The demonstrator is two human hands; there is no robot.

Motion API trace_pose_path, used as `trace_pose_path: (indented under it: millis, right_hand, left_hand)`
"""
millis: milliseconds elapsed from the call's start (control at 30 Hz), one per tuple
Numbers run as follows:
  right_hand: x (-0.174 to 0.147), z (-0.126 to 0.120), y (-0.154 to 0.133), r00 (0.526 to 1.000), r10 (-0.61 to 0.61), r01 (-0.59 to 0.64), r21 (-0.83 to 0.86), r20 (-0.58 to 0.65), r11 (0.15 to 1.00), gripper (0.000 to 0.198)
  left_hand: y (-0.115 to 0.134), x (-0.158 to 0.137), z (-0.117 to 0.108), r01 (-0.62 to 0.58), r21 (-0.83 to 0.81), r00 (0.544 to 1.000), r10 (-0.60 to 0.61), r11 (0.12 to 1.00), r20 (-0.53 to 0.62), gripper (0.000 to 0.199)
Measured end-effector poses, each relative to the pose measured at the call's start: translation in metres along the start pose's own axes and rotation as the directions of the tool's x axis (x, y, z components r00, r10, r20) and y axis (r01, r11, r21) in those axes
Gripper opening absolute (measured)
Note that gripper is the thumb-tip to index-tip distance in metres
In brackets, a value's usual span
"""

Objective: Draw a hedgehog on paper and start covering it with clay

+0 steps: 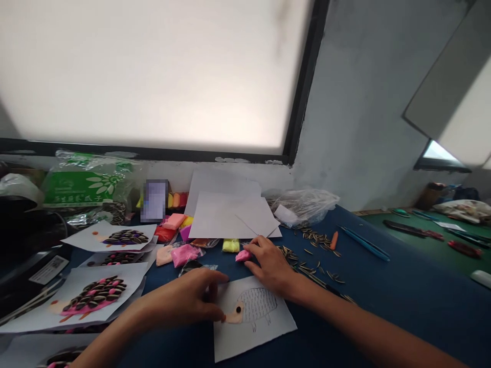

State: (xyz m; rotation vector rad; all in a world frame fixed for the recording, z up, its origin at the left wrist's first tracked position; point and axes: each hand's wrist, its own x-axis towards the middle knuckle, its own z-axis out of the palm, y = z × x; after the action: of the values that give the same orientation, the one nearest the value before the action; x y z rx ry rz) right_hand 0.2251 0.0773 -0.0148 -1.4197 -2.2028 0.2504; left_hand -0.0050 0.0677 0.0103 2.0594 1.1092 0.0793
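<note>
A sheet of white paper lies in front of me, with a pen-drawn hedgehog on it. Its face is filled in with peach clay and has a black eye. My left hand rests at the sheet's left edge, thumb and forefinger apart, the thumb tip by the hedgehog's nose. Beyond the sheet, the thumb and fingers of my right hand close around a lump of pink clay. A yellow clay packet lies just past it.
Finished hedgehog pictures with seed spines are stacked at left. Bagged clay and blank sheets lie at the back. Loose sunflower seeds, an orange clay stick and blue tweezers are on the right.
</note>
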Motion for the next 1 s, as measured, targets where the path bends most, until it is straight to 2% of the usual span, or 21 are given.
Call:
trace_pose_path:
  millis: [100, 167, 267, 333, 467, 500, 533, 633, 767, 900, 1000]
  right_hand:
    - [0.007, 0.0, 0.002, 1.0, 0.006, -0.006, 0.024, -0.003, 1.0, 0.016]
    - [0.005, -0.006, -0.002, 1.0, 0.002, -0.001, 0.075, -0.016, 0.997, 0.017]
    - [-0.006, -0.019, -0.013, 1.0, 0.009, -0.011, 0.197, 0.014, 0.98, 0.008]
    - [-0.018, -0.025, -0.02, 0.999, 0.007, -0.015, 0.269, 0.031, 0.963, 0.009]
    - [-0.039, -0.023, -0.026, 0.999, 0.017, 0.001, 0.439, -0.036, 0.898, 0.011]
    - [-0.043, -0.021, -0.025, 0.997, 0.012, 0.027, 0.476, -0.077, 0.879, 0.011]
    - [-0.047, -0.019, -0.025, 0.993, 0.004, 0.057, 0.501, -0.12, 0.863, 0.011]
    - [-0.054, -0.016, -0.026, 0.978, -0.003, 0.118, 0.539, -0.208, 0.834, 0.012]
    - [-0.06, -0.017, -0.034, 0.969, -0.042, 0.172, 0.547, -0.242, 0.819, 0.015]
    - [-0.062, -0.023, -0.038, 0.965, -0.074, 0.195, 0.496, -0.253, 0.846, 0.027]
    - [-0.061, -0.03, -0.037, 0.979, -0.078, 0.167, 0.517, -0.19, 0.839, 0.043]
  left_hand:
    - [-0.004, 0.001, -0.001, -0.003, -0.032, 1.0, 0.002, 0.999, -0.018, 0.062]
    - [-0.007, 0.002, -0.002, -0.015, -0.077, 0.999, 0.01, 0.997, -0.053, 0.06]
    - [-0.008, 0.006, -0.004, -0.057, -0.18, 0.988, 0.03, 0.982, -0.149, 0.054]
    - [-0.003, 0.009, -0.002, -0.097, -0.275, 0.981, 0.045, 0.956, -0.187, 0.058]
    - [0.019, 0.011, 0.01, -0.153, -0.462, 0.986, 0.108, 0.874, -0.123, 0.064]
    - [0.025, 0.01, 0.014, -0.155, -0.518, 0.988, 0.127, 0.841, -0.089, 0.063]
    - [0.03, 0.01, 0.017, -0.131, -0.634, 0.991, 0.126, 0.762, -0.053, 0.06]
    - [0.039, 0.009, 0.025, -0.128, -0.725, 0.988, 0.152, 0.677, -0.032, 0.054]
    - [0.042, 0.011, 0.03, -0.159, -0.791, 0.982, 0.181, 0.591, -0.062, 0.05]
    - [0.045, 0.012, 0.031, -0.208, -0.794, 0.976, 0.178, 0.571, -0.128, 0.046]
    - [0.048, 0.011, 0.03, -0.235, -0.79, 0.972, 0.158, 0.566, -0.176, 0.044]
